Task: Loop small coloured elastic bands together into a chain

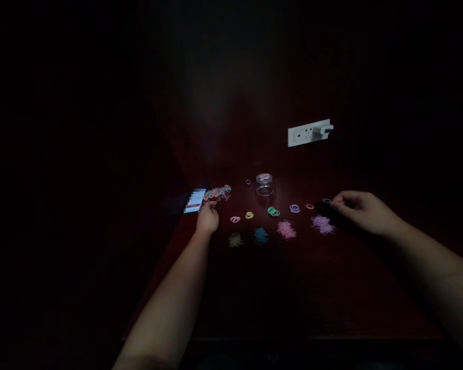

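Note:
My left hand (208, 218) is at the near edge of a mixed pile of small coloured hair ties (218, 192), beside a lit phone (195, 201). Its fingers are mostly hidden behind the back of the hand. My right hand (358, 209) is closed in a pinch at the right end of a row of rings. Its fingertips meet the edge of a blue-grey hair tie (326, 201); whether they grip it I cannot tell. Leftward along the row lie an orange tie (309, 206), purple ties (294, 208), green ties (273, 211), yellow ties (249, 215) and pink ties (235, 219).
Nearer me lie heaps of thin bands: olive (235, 239), blue (261, 236), pink (286, 229) and lilac (323, 224). A clear lidded jar (265, 186) stands behind the row, a single ring (248, 182) left of it. A wall socket (308, 133) holds a plug. The surroundings are very dark.

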A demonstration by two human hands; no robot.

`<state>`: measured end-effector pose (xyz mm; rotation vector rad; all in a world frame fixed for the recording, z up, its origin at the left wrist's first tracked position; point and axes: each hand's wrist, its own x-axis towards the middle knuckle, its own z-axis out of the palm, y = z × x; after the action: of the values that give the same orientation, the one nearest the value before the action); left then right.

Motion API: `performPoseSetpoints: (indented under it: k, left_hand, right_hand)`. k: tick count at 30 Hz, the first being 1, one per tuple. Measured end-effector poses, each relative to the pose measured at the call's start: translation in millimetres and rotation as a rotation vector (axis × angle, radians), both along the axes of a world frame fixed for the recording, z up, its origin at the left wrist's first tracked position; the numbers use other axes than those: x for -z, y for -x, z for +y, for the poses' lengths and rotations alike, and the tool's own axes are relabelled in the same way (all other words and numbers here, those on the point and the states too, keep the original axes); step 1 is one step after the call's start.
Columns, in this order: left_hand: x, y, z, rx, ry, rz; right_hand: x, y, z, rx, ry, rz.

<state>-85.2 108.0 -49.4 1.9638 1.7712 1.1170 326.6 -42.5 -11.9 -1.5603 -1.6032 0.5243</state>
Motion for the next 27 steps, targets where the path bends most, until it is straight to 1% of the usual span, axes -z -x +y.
performPoseSetpoints:
  k: [3,7,10,14,18,22,24,27]
  left_hand:
    - [4.3,1,3,-0.029,0.031,0.074]
    - [8.2,-2,9,-0.042,0.067,0.156]
    - [7.6,-6,14,-0.057,0.077,0.2]
    - [5.3,-9,18,-0.072,0.07,0.229]
    - [4.8,-9,18,-0.075,0.058,0.221]
    - [2.7,-7,13,-0.057,0.028,0.179]
    - [-1.4,-6,8,-0.033,0.004,0.145]
    - [-11.8,-6,-4,0.019,-0.027,0.081]
  right_hand:
    - [-3.0,4,-2,0.003,-0.005,0.004]
    - [-2.1,7,-2,-0.023,-0.029,0.005]
    - [0.2,9,-1,-0.057,-0.045,0.004]
    - [3.9,10,1,-0.07,-0.06,0.022]
    - [6.9,9,3,-0.088,-0.074,0.028]
    - [5.1,10,2,-0.082,-0.091,0.018]
    - [3.7,11,2,-0.077,-0.103,0.018]
    - [3.8,13,1,-0.062,-0.134,0.028]
